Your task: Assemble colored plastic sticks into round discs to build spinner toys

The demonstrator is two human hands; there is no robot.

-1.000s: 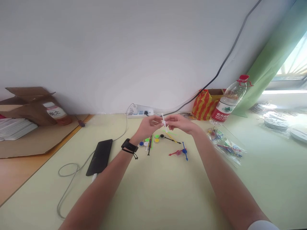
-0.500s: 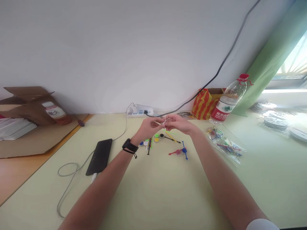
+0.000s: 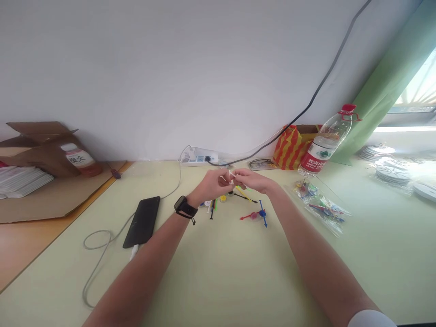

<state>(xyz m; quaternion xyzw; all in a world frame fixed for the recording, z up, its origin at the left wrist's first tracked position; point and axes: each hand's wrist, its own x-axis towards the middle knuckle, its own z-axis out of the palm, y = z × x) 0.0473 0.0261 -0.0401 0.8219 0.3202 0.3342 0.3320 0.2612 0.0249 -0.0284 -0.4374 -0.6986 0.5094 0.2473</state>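
Close together above the middle of the table, my left hand (image 3: pixel 214 185) and my right hand (image 3: pixel 252 180) pinch a small white plastic piece (image 3: pixel 232 174) between their fingertips. It looks like a thin white arrow stick, though the fingers hide most of it. Below the hands lie several coloured arrow sticks, among them a black arrow (image 3: pixel 245 198) and a yellow arrow (image 3: pixel 243 193). Small round caps, including a yellow cap (image 3: pixel 223 198), are partly covered by my left hand. Nearer to me rest a red arrow spinner (image 3: pixel 252 215) and a blue arrow spinner (image 3: pixel 262 213), side by side.
A phone (image 3: pixel 142 222) with its cable lies left. Behind are a power strip (image 3: pixel 199 158), glasses (image 3: pixel 260 163) and a striped bag (image 3: pixel 289 147). A water bottle (image 3: pixel 318 150) and plastic bags of parts (image 3: pixel 323 208) are right; a cardboard box (image 3: pixel 44 141) is left.
The white piece has gone from upright to slanted between my fingers. Both hands have shifted slightly down, and my right hand has turned, its fingers more curled.
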